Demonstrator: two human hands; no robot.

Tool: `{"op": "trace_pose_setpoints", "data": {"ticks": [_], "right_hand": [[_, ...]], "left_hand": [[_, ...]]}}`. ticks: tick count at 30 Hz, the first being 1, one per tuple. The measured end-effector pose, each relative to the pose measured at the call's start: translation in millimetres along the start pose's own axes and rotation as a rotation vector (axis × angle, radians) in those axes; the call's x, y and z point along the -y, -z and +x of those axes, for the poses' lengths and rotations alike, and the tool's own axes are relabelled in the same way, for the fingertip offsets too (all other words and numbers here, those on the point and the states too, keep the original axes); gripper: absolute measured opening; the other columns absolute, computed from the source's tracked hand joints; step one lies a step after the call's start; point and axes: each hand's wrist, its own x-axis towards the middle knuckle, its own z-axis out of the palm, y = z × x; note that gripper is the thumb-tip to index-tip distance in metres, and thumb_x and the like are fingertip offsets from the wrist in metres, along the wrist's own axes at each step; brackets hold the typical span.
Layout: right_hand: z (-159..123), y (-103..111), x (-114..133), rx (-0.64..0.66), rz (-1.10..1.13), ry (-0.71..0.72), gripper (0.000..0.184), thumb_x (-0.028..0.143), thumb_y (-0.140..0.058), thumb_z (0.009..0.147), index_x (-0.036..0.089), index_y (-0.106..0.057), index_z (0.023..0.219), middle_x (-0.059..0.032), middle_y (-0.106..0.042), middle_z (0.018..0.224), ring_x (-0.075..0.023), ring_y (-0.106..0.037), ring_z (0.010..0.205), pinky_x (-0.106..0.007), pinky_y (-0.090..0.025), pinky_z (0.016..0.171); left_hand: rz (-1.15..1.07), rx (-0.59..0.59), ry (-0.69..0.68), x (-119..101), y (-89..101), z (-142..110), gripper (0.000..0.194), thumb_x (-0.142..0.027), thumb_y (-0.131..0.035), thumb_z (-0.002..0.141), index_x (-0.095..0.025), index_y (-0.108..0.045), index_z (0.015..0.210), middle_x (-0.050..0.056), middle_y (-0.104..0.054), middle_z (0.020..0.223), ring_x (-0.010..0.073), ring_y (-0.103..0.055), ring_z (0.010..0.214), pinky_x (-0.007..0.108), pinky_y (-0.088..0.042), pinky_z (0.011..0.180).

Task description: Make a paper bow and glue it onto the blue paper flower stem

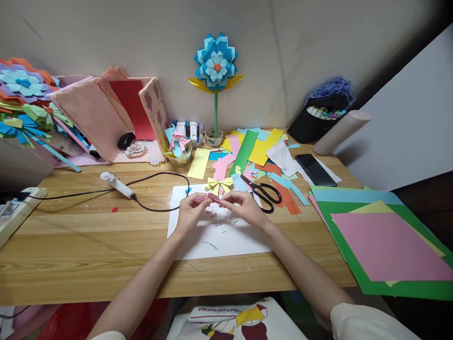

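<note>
Both of my hands meet above a white sheet of paper [191, 245] at the middle of the desk. Between the fingertips of my left hand [193, 212] and my right hand [244, 208] is a small folded piece of pink paper [212, 198], pinched from both sides. Just beyond the fingers lies a pale yellow paper bow [219, 184]. Fine coloured scraps are scattered over the white sheet under my hands. To the right of my right hand rest black-handled scissors [267, 193], with their blades pointing to the far left.
Cut paper strips [244, 151] pile up behind my hands. A blue paper flower [215, 66] stands at the wall. Left are a white glue gun [116, 184] with its black cord and a power strip [21, 212]. At right lie a phone [314, 170] and stacked coloured sheets [389, 245].
</note>
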Motion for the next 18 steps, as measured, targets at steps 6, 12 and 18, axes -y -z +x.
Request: {"op": "trace_pose_setpoints", "data": {"ticks": [6, 12, 18], "right_hand": [[-2.4, -3.7, 4.5, -0.053, -0.090, 0.023, 0.024, 0.041, -0.058, 0.076, 0.018, -0.066, 0.073, -0.0043, -0.065, 0.072, -0.0155, -0.057, 0.066, -0.028, -0.045, 0.061], [-2.6, -4.1, 2.6, -0.058, -0.141, 0.072, 0.022, 0.038, -0.056, 0.078, 0.019, -0.067, 0.076, -0.0044, -0.066, 0.074, -0.0160, -0.057, 0.067, -0.029, -0.046, 0.063], [-2.8, -6.1, 0.5, -0.006, -0.123, 0.117, 0.021, 0.036, -0.055, 0.080, 0.019, -0.067, 0.082, -0.0051, -0.066, 0.080, -0.0169, -0.060, 0.074, -0.029, -0.047, 0.068]], "left_hand": [[0.046, 0.035, 0.045, -1.6, -2.5, -2.7, 0.021, -0.030, -0.073, 0.061, -0.015, -0.067, 0.074, 0.004, -0.067, 0.072, 0.0173, -0.061, 0.069, 0.027, -0.047, 0.065], [0.067, 0.034, -0.004, -6.6, -4.1, -3.7, 0.018, -0.030, -0.071, 0.062, -0.015, -0.067, 0.071, 0.005, -0.067, 0.076, 0.0172, -0.061, 0.072, 0.027, -0.046, 0.070], [0.086, 0.037, -0.007, -8.3, -4.2, -2.9, 0.014, -0.028, -0.068, 0.065, -0.015, -0.065, 0.068, 0.006, -0.065, 0.081, 0.0166, -0.060, 0.075, 0.025, -0.046, 0.069]]}}
